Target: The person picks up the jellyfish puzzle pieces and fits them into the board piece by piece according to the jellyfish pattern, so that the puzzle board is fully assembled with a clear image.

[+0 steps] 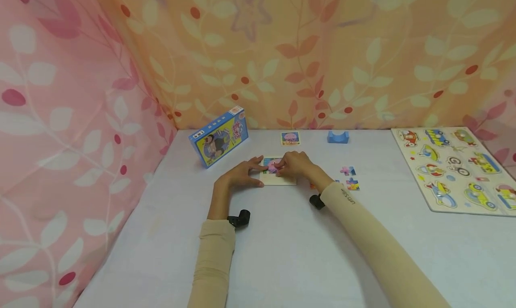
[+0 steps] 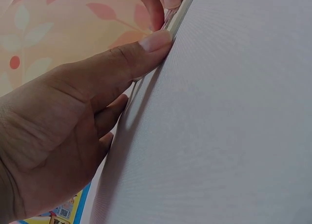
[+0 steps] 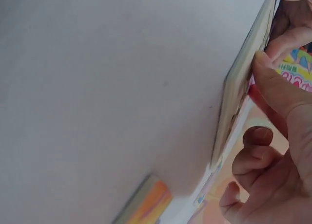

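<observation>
A small pale puzzle board lies on the table, with blue and pink picture pieces on its far part. At its left side my left hand touches it, fingers spread; in the left wrist view that hand's thumb rests against the board's edge. Over the board, my right hand has thumb and index finger together at a pink piece, mostly hidden by the fingers. The right wrist view shows this hand with its other fingers curled, above the board.
Loose puzzle pieces lie right of the board, partly behind my right wrist. Beyond stand a blue-yellow box, a picture card and a blue holder. A large vehicle puzzle board lies at the right.
</observation>
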A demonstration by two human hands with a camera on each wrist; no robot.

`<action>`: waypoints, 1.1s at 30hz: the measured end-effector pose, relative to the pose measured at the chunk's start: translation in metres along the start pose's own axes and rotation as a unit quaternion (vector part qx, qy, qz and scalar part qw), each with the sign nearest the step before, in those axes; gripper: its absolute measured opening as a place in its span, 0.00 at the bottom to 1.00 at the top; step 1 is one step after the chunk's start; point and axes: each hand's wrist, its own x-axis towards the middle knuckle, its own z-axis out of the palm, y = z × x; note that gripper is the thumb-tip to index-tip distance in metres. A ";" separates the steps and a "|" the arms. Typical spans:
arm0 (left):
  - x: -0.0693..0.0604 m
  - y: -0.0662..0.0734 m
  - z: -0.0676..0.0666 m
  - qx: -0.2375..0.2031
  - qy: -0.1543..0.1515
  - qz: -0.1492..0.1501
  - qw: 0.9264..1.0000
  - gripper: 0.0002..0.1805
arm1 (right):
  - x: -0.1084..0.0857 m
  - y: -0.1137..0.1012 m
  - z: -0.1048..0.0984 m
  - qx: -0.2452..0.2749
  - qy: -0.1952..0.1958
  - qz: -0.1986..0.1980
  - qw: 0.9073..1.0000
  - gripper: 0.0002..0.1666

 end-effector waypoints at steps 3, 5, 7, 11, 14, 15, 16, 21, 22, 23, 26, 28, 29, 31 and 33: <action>-0.002 0.000 0.000 0.001 0.001 0.003 1.000 0.33 | 0.000 0.000 0.001 0.001 -0.001 -0.006 1.000 0.23; -0.002 0.001 -0.002 0.003 0.003 0.004 1.000 0.33 | 0.001 0.001 0.001 0.004 -0.002 -0.011 1.000 0.23; -0.002 0.001 -0.003 0.004 0.004 0.000 1.000 0.33 | 0.001 0.001 -0.001 0.010 -0.001 -0.017 1.000 0.23; -0.001 0.001 -0.003 -0.003 0.000 0.001 1.000 0.34 | -0.003 0.009 -0.007 0.029 0.016 -0.026 0.999 0.21; -0.001 0.000 -0.002 -0.008 -0.001 0.005 1.000 0.34 | -0.016 0.027 -0.020 0.060 0.039 -0.022 0.997 0.20; -0.001 0.000 -0.001 -0.011 -0.001 0.005 1.000 0.34 | -0.023 0.035 -0.025 0.071 0.045 -0.015 0.996 0.20; -0.001 -0.001 -0.001 -0.013 -0.002 0.006 1.000 0.34 | -0.031 0.044 -0.030 0.074 0.052 -0.010 0.996 0.20; -0.003 -0.002 0.000 -0.015 -0.003 0.004 1.000 0.34 | -0.077 0.092 -0.052 0.057 0.065 0.027 0.996 0.20; -0.003 -0.003 -0.001 -0.014 -0.002 0.004 1.000 0.34 | -0.085 0.101 -0.055 0.050 0.068 0.034 0.996 0.20; -0.004 -0.003 -0.002 -0.013 0.000 0.004 1.000 0.34 | -0.093 0.109 -0.058 0.045 0.071 0.041 0.996 0.21; -0.004 -0.003 -0.003 -0.017 0.007 0.013 1.000 0.34 | -0.108 0.128 -0.062 0.038 0.080 0.062 0.994 0.22; -0.004 -0.003 -0.003 -0.019 0.009 0.014 1.000 0.34 | -0.115 0.136 -0.063 0.046 0.081 0.072 0.993 0.23; -0.004 -0.003 -0.003 -0.020 0.008 0.013 1.000 0.34 | -0.116 0.139 -0.063 0.049 0.081 0.075 0.993 0.24; -0.003 -0.002 -0.001 -0.022 0.006 0.012 1.000 0.34 | -0.119 0.143 -0.061 0.057 0.078 0.084 0.992 0.25; -0.002 0.000 0.000 -0.023 0.004 0.008 1.000 0.33 | -0.120 0.145 -0.060 0.060 0.078 0.088 0.991 0.24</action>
